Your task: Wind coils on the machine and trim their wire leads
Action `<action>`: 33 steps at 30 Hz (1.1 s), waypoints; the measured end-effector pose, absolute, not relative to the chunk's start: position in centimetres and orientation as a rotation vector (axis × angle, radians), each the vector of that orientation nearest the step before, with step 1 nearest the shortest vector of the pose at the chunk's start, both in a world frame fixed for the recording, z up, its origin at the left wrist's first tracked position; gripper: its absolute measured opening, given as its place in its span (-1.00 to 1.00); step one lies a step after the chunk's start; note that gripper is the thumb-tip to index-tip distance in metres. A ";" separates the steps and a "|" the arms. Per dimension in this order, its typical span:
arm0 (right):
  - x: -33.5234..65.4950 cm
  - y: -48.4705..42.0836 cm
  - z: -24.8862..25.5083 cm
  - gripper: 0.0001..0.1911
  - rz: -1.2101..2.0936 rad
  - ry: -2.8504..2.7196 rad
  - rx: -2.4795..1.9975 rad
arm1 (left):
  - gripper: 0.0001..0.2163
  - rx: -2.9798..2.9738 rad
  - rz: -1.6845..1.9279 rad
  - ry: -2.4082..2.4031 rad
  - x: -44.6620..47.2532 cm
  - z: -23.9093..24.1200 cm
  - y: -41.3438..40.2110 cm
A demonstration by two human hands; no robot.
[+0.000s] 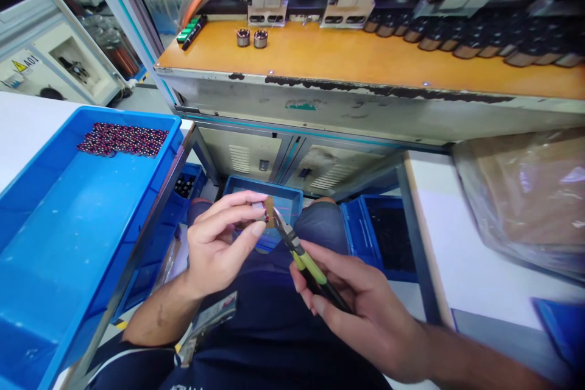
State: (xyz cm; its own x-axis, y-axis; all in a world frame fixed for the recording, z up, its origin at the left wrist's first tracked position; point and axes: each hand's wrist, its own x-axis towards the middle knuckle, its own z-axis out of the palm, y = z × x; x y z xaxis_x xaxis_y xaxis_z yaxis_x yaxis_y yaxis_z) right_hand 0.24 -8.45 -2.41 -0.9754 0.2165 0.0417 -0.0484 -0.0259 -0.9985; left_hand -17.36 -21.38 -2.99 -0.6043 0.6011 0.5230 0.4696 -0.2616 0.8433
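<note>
My left hand [222, 242] pinches a small wound stator [260, 209] between thumb and fingertips, so most of it is hidden. Thin reddish wires stick out from its right side. In my right hand [365, 301] is a pair of cutting pliers [301, 253] with green and black handles. The pliers' jaws point up and left, close beside the stator and its wires; I cannot tell whether they touch a wire. Both hands are above my lap, over a blue bin [292, 181] on the floor side.
To the left, a large blue tray [132, 114] holds many small wound parts [121, 139] at its far end. Two stators [251, 39] stand on the orange ledge [320, 52] ahead, near a black marker [194, 33]. A plastic-wrapped box [525, 195] lies on the right table [439, 213].
</note>
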 end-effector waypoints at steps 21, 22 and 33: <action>0.4 -8.6 -2.4 -0.42 2.334 -1.947 -0.215 | -0.72 1.379 2.015 1.865 -17.3 -3.1 -21.7; 0.3 -8.7 -2.4 -0.43 2.293 -1.968 -0.221 | -0.71 1.376 2.016 1.863 -17.3 -3.1 -21.7; 0.2 -8.2 -2.3 -0.49 2.260 -1.974 -0.303 | -0.62 1.271 2.110 1.725 -17.5 -3.9 -21.7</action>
